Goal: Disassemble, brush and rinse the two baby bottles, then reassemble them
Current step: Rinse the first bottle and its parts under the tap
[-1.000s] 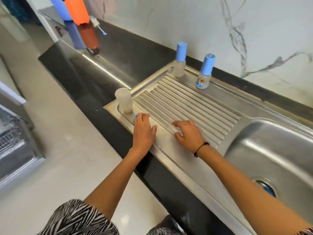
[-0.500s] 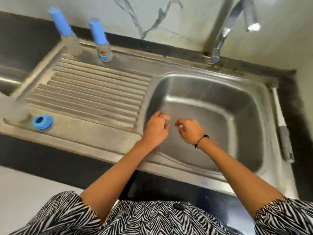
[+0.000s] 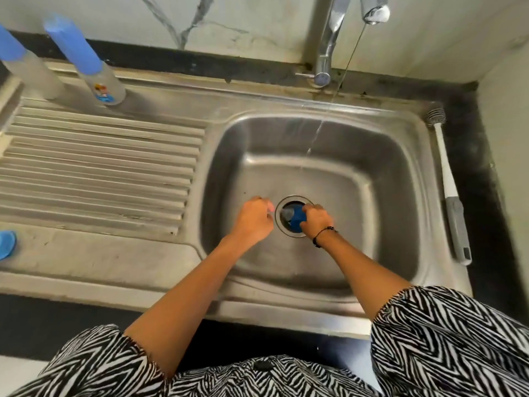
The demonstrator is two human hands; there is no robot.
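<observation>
1. Both hands have come off the ribbed drainboard (image 3: 100,167) and now reach down into the sink basin (image 3: 386,181), over the drain (image 3: 289,216).
2. The left hand (image 3: 253,220) is curled; whether it holds anything, I cannot tell. The right hand (image 3: 316,220) is curled too, contents hidden.
3. A thin stream (image 3: 315,138) falls from the tap (image 3: 329,38), so rinsing looks about to start.
4. The two capped bottles (image 3: 94,73) stand at the back; the blue ring (image 3: 7,243) lies on the desk, the brush (image 3: 446,181) unused.

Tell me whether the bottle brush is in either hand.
No, the bottle brush lies on the sink's right rim, apart from both hands.
</observation>
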